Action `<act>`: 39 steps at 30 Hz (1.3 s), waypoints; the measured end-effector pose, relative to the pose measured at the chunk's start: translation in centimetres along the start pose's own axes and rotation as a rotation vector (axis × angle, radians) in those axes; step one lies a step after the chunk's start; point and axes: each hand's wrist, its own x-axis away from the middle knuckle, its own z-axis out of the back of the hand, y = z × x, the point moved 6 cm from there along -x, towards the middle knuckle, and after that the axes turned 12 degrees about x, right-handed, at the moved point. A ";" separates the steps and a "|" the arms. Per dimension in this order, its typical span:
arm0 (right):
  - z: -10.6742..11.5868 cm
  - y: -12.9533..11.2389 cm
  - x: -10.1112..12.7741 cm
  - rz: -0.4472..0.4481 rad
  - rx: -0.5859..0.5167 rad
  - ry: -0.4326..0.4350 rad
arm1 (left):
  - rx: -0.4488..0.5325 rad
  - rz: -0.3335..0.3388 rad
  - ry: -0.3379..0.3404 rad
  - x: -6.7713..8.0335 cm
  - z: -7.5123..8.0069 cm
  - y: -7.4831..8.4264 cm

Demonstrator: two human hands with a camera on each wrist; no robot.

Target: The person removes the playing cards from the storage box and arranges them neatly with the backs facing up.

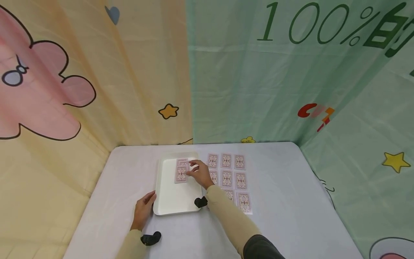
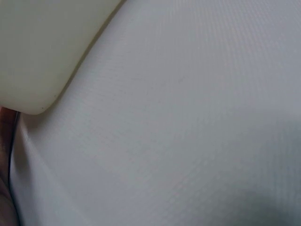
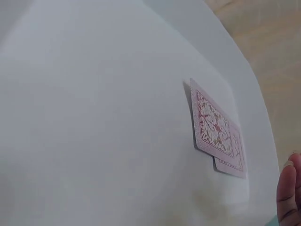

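White-covered table (image 1: 291, 201), yellow cartoon curtain (image 1: 97, 72) left, green printed curtain (image 1: 258, 90) right

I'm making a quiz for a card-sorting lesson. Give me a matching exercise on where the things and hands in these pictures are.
Things:
1. shallow white rectangular tray
2. two overlapping pink-backed cards
3. left hand
4. right hand

Places:
a. over the tray, beside the two cards
b. at the tray's near left corner
c. on the white table, left of the grid of face-down cards
d. lying inside the tray

Pairs: 1-c, 2-d, 3-b, 4-a
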 end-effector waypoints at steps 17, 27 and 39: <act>-3.3 0.8 -1.1 -0.162 0.020 -0.006 | -0.008 -0.013 0.015 -0.1 0.0 -0.6; -4.2 1.8 -2.1 -0.219 0.005 0.034 | -0.010 -0.026 0.018 0.1 -0.3 -0.3; -5.7 3.3 -3.1 -0.304 0.106 0.026 | -0.010 -0.026 0.030 0.2 -0.1 -0.2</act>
